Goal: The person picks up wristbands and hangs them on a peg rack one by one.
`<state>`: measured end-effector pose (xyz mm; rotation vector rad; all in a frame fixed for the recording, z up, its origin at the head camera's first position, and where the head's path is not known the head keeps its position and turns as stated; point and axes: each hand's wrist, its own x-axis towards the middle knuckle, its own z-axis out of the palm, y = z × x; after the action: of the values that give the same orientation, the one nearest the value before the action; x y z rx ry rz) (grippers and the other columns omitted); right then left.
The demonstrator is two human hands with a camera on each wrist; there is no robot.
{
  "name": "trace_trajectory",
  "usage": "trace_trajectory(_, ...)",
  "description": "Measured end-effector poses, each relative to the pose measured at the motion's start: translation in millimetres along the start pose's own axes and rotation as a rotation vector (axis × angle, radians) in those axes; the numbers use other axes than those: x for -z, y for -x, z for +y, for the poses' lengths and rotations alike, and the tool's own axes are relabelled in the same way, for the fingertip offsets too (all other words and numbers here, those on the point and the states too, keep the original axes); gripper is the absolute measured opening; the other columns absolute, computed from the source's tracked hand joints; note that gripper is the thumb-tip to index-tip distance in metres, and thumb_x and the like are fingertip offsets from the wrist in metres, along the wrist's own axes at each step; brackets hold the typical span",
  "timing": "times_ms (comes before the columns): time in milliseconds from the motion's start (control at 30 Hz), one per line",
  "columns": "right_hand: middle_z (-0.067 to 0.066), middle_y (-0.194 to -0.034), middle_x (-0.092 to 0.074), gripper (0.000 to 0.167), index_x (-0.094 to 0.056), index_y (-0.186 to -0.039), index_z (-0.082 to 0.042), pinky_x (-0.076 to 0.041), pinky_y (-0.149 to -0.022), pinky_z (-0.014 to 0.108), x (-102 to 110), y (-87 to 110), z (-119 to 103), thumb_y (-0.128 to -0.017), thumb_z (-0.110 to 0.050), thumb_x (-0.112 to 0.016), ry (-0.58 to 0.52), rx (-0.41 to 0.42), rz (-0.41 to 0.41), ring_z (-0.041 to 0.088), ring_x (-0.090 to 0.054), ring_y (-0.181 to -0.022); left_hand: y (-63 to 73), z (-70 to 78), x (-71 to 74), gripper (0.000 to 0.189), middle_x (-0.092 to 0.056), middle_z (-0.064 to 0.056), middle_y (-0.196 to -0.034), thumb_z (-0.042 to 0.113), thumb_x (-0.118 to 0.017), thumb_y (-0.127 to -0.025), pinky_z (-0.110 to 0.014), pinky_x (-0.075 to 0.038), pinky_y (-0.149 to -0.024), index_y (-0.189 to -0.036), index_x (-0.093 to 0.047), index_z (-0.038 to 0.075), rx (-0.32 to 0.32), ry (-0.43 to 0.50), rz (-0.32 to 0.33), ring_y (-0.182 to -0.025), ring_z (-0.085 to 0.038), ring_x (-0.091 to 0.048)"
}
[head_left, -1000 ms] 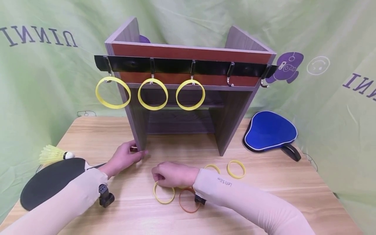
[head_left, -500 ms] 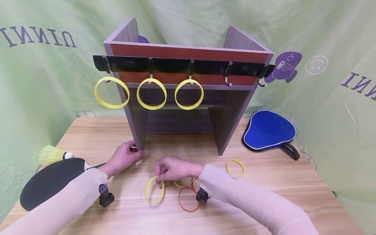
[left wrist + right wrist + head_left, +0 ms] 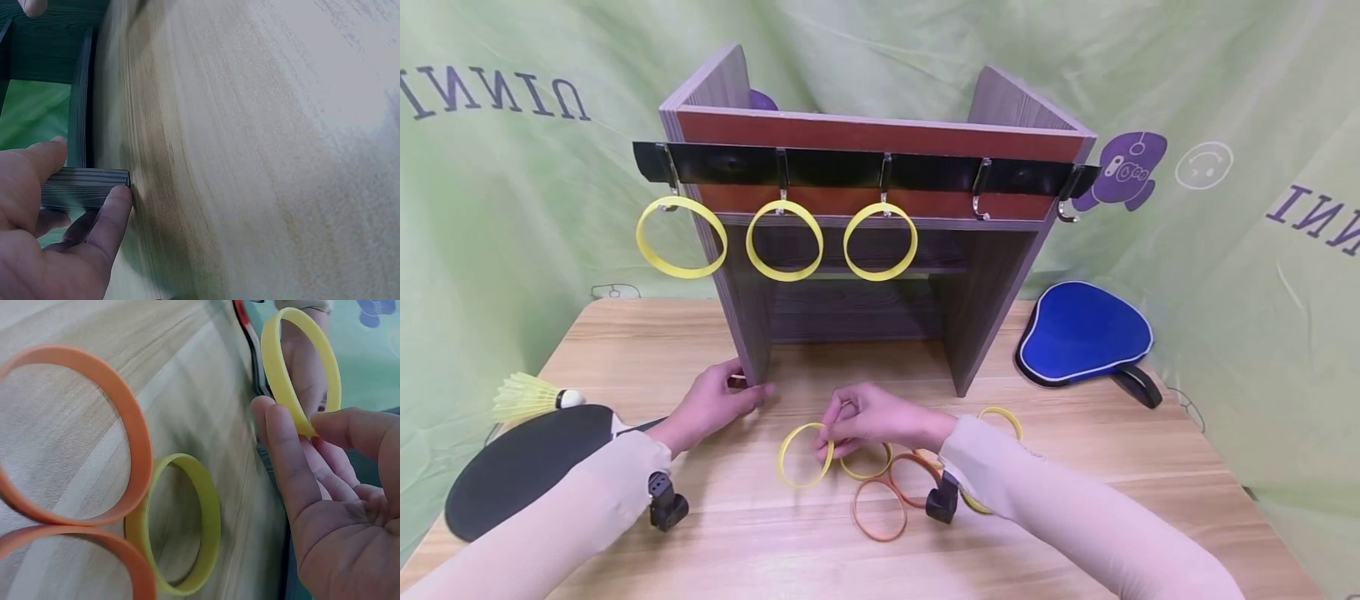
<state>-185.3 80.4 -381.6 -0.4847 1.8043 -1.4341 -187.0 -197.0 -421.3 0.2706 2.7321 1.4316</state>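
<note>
My right hand point(image 3: 880, 421) pinches a yellow silicone wristband point(image 3: 278, 369) between thumb and fingertips, raised off the table. Under and beside this hand lie another yellow wristband point(image 3: 212, 531) and orange wristbands point(image 3: 140, 437). At the left, my left hand point(image 3: 713, 406) grips the lower front edge of the wooden shelf unit's side panel point(image 3: 84, 187), thumb on one face and fingers on the other. Across the shelf's top front runs a black hook rail point(image 3: 835, 171). Three yellow wristbands point(image 3: 796, 275) hang from its left hooks; the two right hooks point(image 3: 979, 204) are bare.
A blue racket case point(image 3: 1086, 333) lies right of the shelf. Left of my left arm are a black paddle point(image 3: 527, 471) and a yellow shuttlecock point(image 3: 527, 398). Another yellow wristband point(image 3: 1017, 425) lies partly behind my right sleeve. Green cloth surrounds the wooden table point(image 3: 737, 533).
My right hand has picked up a yellow wristband from the table and moved it slightly up and right. The left hand keeps its grip on the shelf panel.
</note>
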Motion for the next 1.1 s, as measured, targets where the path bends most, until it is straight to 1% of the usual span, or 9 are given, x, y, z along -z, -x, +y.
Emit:
trace_trajectory(67,0.034,-0.113,-0.074,0.006,-0.058,-0.104,0.007,-0.064,-0.085,0.032,4,5.6,0,-0.099,0.005,-0.062,-0.028,0.005,0.027,0.021,-0.080,-0.090,-0.3,-0.4,0.1,0.042,-0.075,-0.021,-0.116,0.021,-0.074,-0.097,-0.026,-0.055,-0.079,-0.130,-0.064,-0.004,0.001,0.003,-0.001,-0.109,-0.033,-0.069)
trace_trajectory(300,0.039,-0.121,-0.069,0.008,-0.057,-0.105,0.005,-0.063,-0.089,0.035,19,28.9,-5,-0.100,0.003,-0.063,-0.095,0.073,0.097,0.018,-0.079,-0.093,-1.0,-1.3,0.1,0.040,-0.074,-0.021,-0.115,0.021,-0.074,-0.097,-0.026,-0.055,-0.079,-0.127,-0.065,-0.004,0.007,0.006,0.003,-0.107,-0.032,-0.069)
trace_trajectory(400,0.037,-0.122,-0.070,0.008,-0.058,-0.104,0.002,-0.062,-0.091,0.037,27,39.5,-7,-0.100,0.000,-0.064,-0.101,0.109,0.128,0.015,-0.079,-0.093,-1.0,-1.9,-0.2,0.039,-0.074,-0.021,-0.114,0.020,-0.074,-0.097,-0.027,-0.054,-0.078,-0.127,-0.065,-0.005,0.004,0.006,0.002,-0.107,-0.031,-0.069)
trace_trajectory(533,0.027,-0.112,-0.077,0.007,-0.060,-0.101,-0.002,-0.063,-0.090,0.037,35,53.9,-14,-0.099,-0.002,-0.067,-0.122,0.169,0.184,0.016,-0.079,-0.095,-1.0,-1.8,-0.6,0.042,-0.073,-0.023,-0.117,0.019,-0.073,-0.097,-0.026,-0.055,-0.077,-0.130,-0.064,-0.006,0.003,0.014,-0.006,-0.107,-0.031,-0.068)
trace_trajectory(633,0.017,-0.106,-0.081,0.006,-0.061,-0.100,-0.004,-0.063,-0.089,0.035,40,66.1,-22,-0.099,-0.002,-0.067,-0.147,0.224,0.229,0.018,-0.080,-0.096,-0.6,-1.1,-0.2,0.045,-0.072,-0.025,-0.121,0.019,-0.073,-0.098,-0.026,-0.055,-0.077,-0.134,-0.062,-0.006,0.001,0.015,-0.013,-0.108,-0.032,-0.068)
trace_trajectory(767,0.008,-0.104,-0.082,0.007,-0.061,-0.099,-0.006,-0.062,-0.092,0.036,46,82.0,-36,-0.100,-0.002,-0.066,-0.172,0.299,0.284,0.019,-0.080,-0.098,0.0,-0.6,0.4,0.049,-0.071,-0.027,-0.124,0.020,-0.072,-0.098,-0.027,-0.055,-0.078,-0.137,-0.060,-0.007,0.001,0.011,-0.019,-0.110,-0.034,-0.068)
trace_trajectory(867,0.006,-0.105,-0.083,0.006,-0.061,-0.100,-0.007,-0.062,-0.094,0.037,51,93.8,-48,-0.102,-0.003,-0.065,-0.174,0.345,0.332,0.020,-0.080,-0.100,-0.3,-1.0,0.6,0.048,-0.070,-0.027,-0.124,0.020,-0.073,-0.098,-0.026,-0.056,-0.078,-0.136,-0.060,-0.008,0.005,0.012,-0.019,-0.110,-0.035,-0.068)
trace_trajectory(967,0.004,-0.105,-0.082,0.006,-0.062,-0.099,-0.009,-0.062,-0.094,0.034,55,105.3,-60,-0.103,-0.005,-0.064,-0.182,0.384,0.390,0.019,-0.080,-0.102,-0.7,-1.1,0.9,0.049,-0.070,-0.027,-0.125,0.020,-0.072,-0.099,-0.025,-0.056,-0.078,-0.137,-0.059,-0.007,0.008,0.015,-0.020,-0.111,-0.035,-0.068)
trace_trajectory(1100,0.005,-0.104,-0.082,0.010,-0.062,-0.095,-0.010,-0.061,-0.096,0.033,57,117.6,-74,-0.103,-0.004,-0.063,-0.229,0.467,0.459,0.020,-0.080,-0.101,-1.5,-2.1,1.6,0.049,-0.070,-0.027,-0.125,0.020,-0.072,-0.099,-0.025,-0.056,-0.078,-0.138,-0.059,-0.007,0.003,0.010,-0.020,-0.110,-0.035,-0.068)
